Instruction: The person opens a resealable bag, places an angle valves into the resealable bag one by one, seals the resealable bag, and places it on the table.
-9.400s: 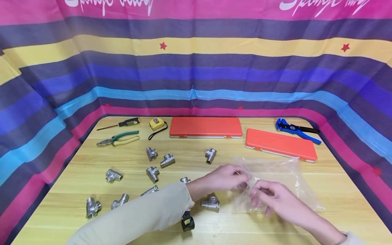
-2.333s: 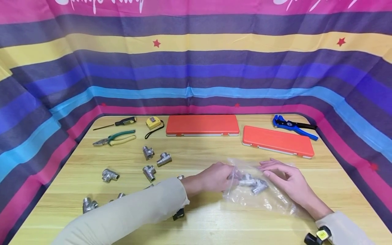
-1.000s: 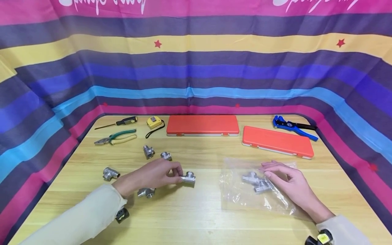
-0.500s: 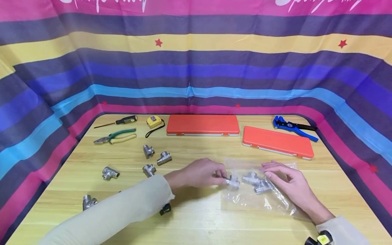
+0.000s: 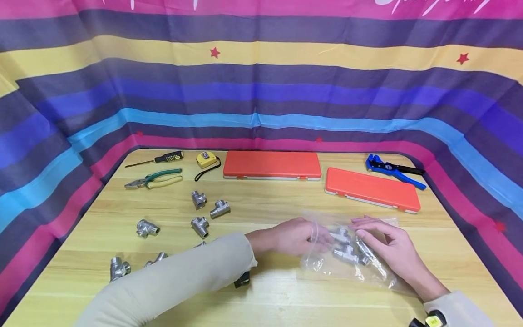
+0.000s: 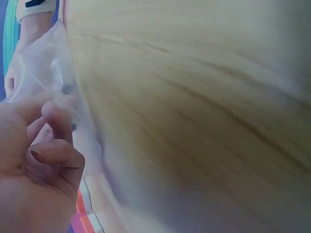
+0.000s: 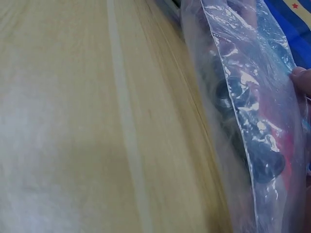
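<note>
My left hand point(image 5: 300, 237) reaches into the mouth of a clear plastic bag point(image 5: 323, 268), fingertips beside the metal tee pipe fittings point(image 5: 346, 254) inside. In the left wrist view, the left hand's loosely bent fingers point(image 6: 58, 153) show nothing gripped, and the film overlaps them. My right hand point(image 5: 392, 243) pinches the bag's film at its right side and keeps it raised. In the right wrist view, its thumb point(image 7: 302, 80) lies on the film, with dark-looking fittings point(image 7: 265, 162) showing through. More tee fittings point(image 5: 200, 226) lie on the left of the table, some partly hidden by the left sleeve.
Along the back lie a screwdriver point(image 5: 169, 156), pliers point(image 5: 153, 178), a yellow tape measure point(image 5: 205, 159), a red case point(image 5: 271, 164), a second red case point(image 5: 372, 188) and a blue-handled tool point(image 5: 394, 169). A striped cloth point(image 5: 257, 100) hangs behind the wooden table point(image 5: 286, 299).
My left hand took a tee fitting from the table, carried it right and into the bag. The fittings inside have shifted right. The right hand keeps its hold on the film.
</note>
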